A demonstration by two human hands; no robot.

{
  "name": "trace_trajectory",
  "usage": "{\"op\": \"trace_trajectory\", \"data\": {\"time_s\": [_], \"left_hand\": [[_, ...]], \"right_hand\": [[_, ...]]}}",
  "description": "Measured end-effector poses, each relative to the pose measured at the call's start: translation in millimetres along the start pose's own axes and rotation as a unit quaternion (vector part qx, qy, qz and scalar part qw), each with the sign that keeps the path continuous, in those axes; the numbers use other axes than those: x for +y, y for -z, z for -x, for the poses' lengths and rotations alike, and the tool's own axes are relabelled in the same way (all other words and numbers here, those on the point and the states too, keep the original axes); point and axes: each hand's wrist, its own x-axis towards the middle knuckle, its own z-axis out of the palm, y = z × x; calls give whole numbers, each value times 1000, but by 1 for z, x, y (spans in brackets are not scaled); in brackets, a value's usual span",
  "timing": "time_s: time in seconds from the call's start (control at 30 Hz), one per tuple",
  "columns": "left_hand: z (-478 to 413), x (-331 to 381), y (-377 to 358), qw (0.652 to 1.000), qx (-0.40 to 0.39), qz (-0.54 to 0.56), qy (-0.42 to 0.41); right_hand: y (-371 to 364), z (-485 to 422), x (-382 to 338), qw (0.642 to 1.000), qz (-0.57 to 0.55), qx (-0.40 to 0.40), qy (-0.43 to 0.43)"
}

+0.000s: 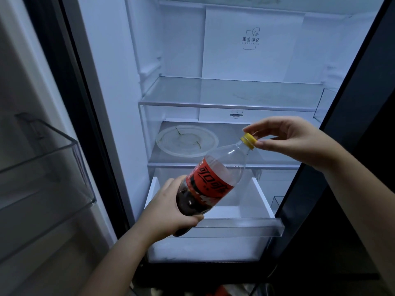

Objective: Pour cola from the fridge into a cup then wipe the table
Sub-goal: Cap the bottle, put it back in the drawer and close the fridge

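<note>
A plastic cola bottle (210,180) with a red label and a yellow cap (248,141) is held tilted in front of the open fridge (119,82). Dark cola fills only its lower part. My left hand (171,207) grips the bottle's base from the left. My right hand (292,139) reaches in from the right, thumb and fingertips touching the yellow cap. No cup or table is in view.
The fridge's glass shelves (230,97) are bare except for a round clear lid or dish (187,140) on the middle shelf. A white drawer (263,193) stands pulled out below. The left door's clear bin (53,167) sits at my left; a dark door edge (342,124) rises at right.
</note>
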Motion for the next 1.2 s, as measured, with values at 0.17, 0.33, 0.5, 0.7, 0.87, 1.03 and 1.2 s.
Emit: {"op": "trace_trajectory", "data": {"time_s": [0.17, 0.33, 0.5, 0.7, 0.87, 1.03, 1.2], "left_hand": [[0, 0, 0, 1000, 1, 0, 0], [0, -1, -1, 1000, 2, -8, -4], [-1, -5, 2, 1000, -11, 27, -4], [-1, -10, 1, 999, -15, 39, -10], [0, -9, -2, 999, -7, 26, -18], [-1, -11, -1, 999, -6, 38, -16], [-1, -12, -1, 998, -25, 60, -8]], "right_hand": [[-6, -1, 1, 999, 38, 28, -21], [-13, -2, 2, 984, 165, 49, -35], [-24, -1, -2, 968, 232, 86, 43], [-25, -1, -4, 978, 186, 63, 65], [-35, -1, 2, 939, 308, 154, 17], [-39, 1, -1, 942, 272, 183, 75], [-36, 3, 4, 962, 209, 128, 119]]}}
